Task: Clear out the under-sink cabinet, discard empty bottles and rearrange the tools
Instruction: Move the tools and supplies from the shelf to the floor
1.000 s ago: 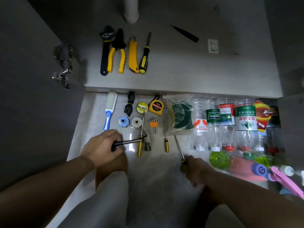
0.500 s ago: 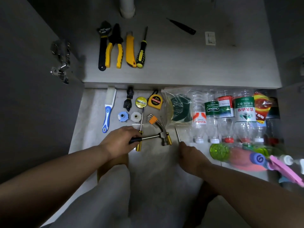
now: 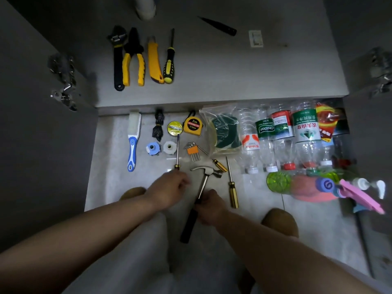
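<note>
Hammer [image 3: 203, 183] changed hands. It had been in the left hand [image 3: 169, 190], lying crosswise. Now the right hand [image 3: 209, 205] gripped it where the metal shaft met the black handle, head pointing toward the cabinet. The long screwdriver [image 3: 231, 187] that the right hand had carried lay on the floor tile [image 3: 110, 155], just right of the hammer. The left hand had shifted to the butt of the thin screwdriver [image 3: 177, 151], fingers curled over it. Couldn't tell whether it gripped or only touched.

Likely step: getting the hammer into the tool row on the cabinet base [image 3: 212, 66].
- The grip near the neck looked fine for a head-heavy tool.
- Lift straight up first. The small screwdriver [image 3: 219, 165] sat right at the hammer head and the hex keys [image 3: 192, 150] were near, so dragging would scatter them.
- Lay it parallel to the wrench [image 3: 117, 58], pliers [image 3: 133, 58], utility knife [image 3: 153, 60] and black-yellow screwdriver [image 3: 169, 62], handle toward the front edge like the rest.
- Set it down, don't drop it.

Surface: pale, smooth tile. The grey cabinet base sat a step higher, behind a front lip.

Room: both doors stood open, with a hinge [image 3: 63, 81] showing on the left door and the drain pipe [image 3: 145, 7] at the back. The empty bottles [image 3: 282, 134] lay side by side on the tile to the right. Light was dim, so small parts were easy to miss.
</note>
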`<state>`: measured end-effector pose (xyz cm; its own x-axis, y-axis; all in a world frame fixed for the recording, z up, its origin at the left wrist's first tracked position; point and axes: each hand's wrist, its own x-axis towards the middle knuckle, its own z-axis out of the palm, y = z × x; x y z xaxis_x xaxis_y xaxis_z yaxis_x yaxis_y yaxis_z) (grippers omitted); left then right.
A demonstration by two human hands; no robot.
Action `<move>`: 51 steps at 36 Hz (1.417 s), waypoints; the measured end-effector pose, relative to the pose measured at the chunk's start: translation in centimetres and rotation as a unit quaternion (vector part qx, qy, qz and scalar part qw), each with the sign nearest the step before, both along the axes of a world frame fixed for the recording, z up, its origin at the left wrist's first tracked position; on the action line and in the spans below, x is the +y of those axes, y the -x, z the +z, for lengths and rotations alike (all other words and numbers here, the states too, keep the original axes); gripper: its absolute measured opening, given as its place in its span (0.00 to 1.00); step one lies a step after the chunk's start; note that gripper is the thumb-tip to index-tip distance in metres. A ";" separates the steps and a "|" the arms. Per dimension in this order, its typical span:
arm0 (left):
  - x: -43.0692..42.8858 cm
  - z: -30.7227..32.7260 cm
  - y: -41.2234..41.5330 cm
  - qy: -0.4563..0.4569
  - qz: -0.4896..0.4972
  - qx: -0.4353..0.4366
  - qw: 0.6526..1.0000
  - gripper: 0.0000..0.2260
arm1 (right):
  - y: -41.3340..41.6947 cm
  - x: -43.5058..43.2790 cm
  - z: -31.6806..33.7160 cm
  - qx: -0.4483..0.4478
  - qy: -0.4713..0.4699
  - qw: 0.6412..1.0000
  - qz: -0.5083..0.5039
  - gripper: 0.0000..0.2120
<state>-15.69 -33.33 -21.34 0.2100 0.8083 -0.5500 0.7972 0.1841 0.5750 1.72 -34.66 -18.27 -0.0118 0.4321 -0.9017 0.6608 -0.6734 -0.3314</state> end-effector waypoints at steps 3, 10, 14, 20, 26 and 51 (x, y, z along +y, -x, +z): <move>0.2 -0.3 1.1 -0.061 0.020 0.059 0.996 0.17 | 0.4 -0.2 -0.6 -0.014 0.000 0.999 0.031 0.21; 0.0 -1.3 1.5 -0.011 -0.012 0.039 0.999 0.24 | 1.2 -0.2 -1.5 -0.095 -0.056 0.983 0.147 0.18; 0.1 -1.5 1.4 -0.034 -0.013 0.013 0.999 0.26 | 1.5 -0.3 -1.8 -0.121 -0.082 0.976 0.162 0.17; 0.4 -1.2 1.5 -0.031 -0.011 -0.009 0.999 0.27 | -0.2 -0.2 -2.0 -0.186 -0.155 0.950 0.195 0.16; 1.7 0.9 1.8 -0.133 0.024 -0.005 0.991 0.14 | -0.8 1.6 -1.3 -0.186 -0.213 0.934 0.217 0.16; 24.6 8.9 15.2 -0.116 0.442 0.159 0.875 0.18 | 7.5 21.3 7.9 0.113 -0.446 0.880 0.115 0.04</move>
